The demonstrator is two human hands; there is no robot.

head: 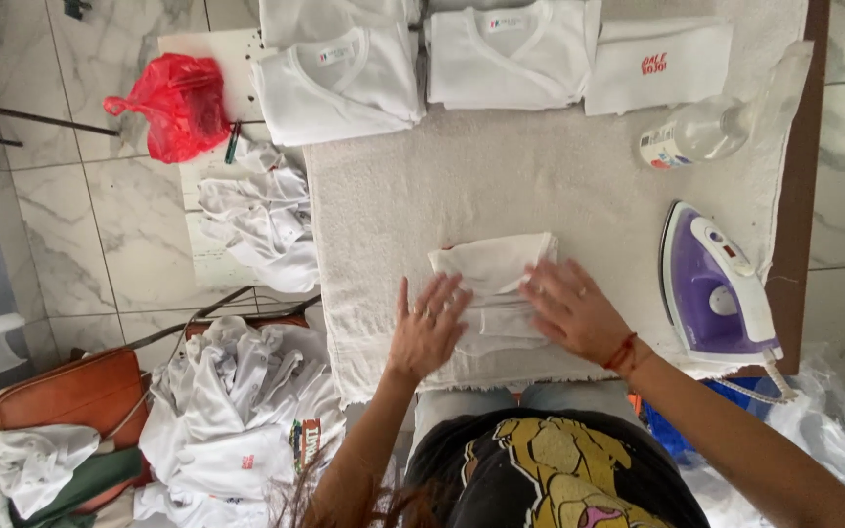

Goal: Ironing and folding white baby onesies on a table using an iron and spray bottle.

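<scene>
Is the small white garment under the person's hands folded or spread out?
Folded. The small white garment forms a compact layered rectangle on the towel-covered board, both the left hand and right hand pressing it flat.

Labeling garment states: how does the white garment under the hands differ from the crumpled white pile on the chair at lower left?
The garment lies flat and partly folded on the towel, pressed by the left hand and right hand; the pile is crumpled and untouched. The garment is a single piece; the pile holds many. The garment sits on the table; the pile sits off it, beside a brown bag. Both are white cloth.
</scene>
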